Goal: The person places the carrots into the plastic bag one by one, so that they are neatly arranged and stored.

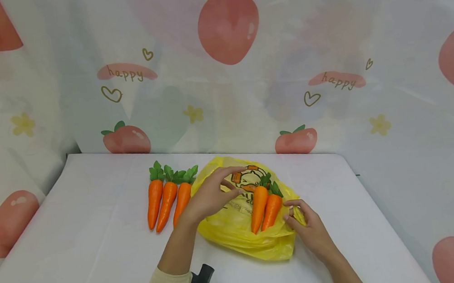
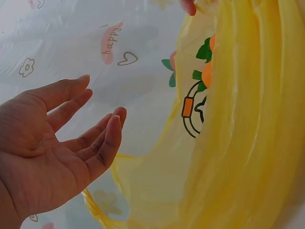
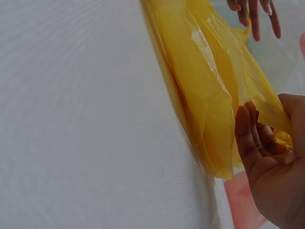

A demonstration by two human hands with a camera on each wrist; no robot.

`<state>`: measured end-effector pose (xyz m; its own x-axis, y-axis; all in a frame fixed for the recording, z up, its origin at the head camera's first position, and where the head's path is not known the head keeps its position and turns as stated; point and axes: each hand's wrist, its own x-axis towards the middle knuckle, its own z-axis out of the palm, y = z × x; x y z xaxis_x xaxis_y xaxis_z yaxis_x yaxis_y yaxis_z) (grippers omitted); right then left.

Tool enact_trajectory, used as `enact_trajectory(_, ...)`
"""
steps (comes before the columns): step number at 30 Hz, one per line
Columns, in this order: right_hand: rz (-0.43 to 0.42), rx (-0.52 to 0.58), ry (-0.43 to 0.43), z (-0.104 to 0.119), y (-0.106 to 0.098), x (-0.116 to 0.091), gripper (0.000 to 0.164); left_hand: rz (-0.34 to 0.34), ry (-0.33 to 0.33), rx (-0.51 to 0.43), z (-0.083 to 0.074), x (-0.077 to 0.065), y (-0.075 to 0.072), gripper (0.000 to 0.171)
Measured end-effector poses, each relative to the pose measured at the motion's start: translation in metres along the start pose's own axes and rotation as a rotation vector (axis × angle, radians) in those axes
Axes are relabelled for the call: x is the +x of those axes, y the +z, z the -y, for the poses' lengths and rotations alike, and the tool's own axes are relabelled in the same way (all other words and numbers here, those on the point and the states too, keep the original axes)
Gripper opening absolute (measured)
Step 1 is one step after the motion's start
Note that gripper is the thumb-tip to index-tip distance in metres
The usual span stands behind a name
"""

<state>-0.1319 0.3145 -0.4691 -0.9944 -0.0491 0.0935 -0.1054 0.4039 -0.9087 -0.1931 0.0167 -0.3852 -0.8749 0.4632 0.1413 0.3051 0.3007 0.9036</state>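
Observation:
A yellow plastic bag (image 1: 227, 230) with a printed cartoon lies spread on the table, its mouth partly lifted. Two orange carrots (image 1: 266, 206) with green tops lie in the bag's mouth. Over the bag's left part hovers my left hand (image 1: 213, 195), fingers apart and nothing between them; the left wrist view shows the same hand (image 2: 62, 143) beside the bag. My right hand (image 1: 309, 229) grips the bag's right edge near a handle. In the right wrist view the plastic (image 3: 267, 107) runs between its thumb and fingers.
Three more carrots (image 1: 165, 204) lie side by side left of the bag, the nearest partly behind my left forearm. A black curved object (image 1: 202, 277) shows beside the left sleeve. The white table (image 1: 109, 244) ends at a fruit-printed curtain (image 1: 231, 95).

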Motion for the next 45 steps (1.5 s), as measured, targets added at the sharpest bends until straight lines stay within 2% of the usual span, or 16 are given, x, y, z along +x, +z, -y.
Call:
enact_trajectory(13, -0.007, -0.002, 0.017, 0.003, 0.001, 0.000, 0.030, -0.015, 0.008, -0.029, -0.015, -0.015, -0.020, 0.050)
enact_trajectory(18, -0.008, -0.010, 0.032, 0.004, 0.001, 0.000, 0.030, -0.047, 0.013, -0.031, -0.015, -0.021, -0.027, 0.048)
enact_trajectory(24, -0.010, -0.044, 0.046, 0.005, 0.002, -0.002, 0.031, -0.080, -0.045, -0.018, -0.006, -0.028, -0.037, 0.048)
enact_trajectory(32, 0.000, -0.040, 0.071, 0.005, 0.003, -0.004, 0.031, -0.144, -0.112, 0.000, 0.013, -0.039, -0.061, 0.047)
enact_trajectory(41, 0.002, -0.022, 0.050, 0.005, 0.002, -0.002, 0.032, -0.153, -0.180, 0.016, 0.023, -0.046, -0.081, 0.044)
enact_trajectory(45, -0.002, -0.017, 0.047, 0.006, 0.003, -0.002, 0.031, -0.161, -0.206, 0.061, 0.030, -0.048, -0.089, 0.044)
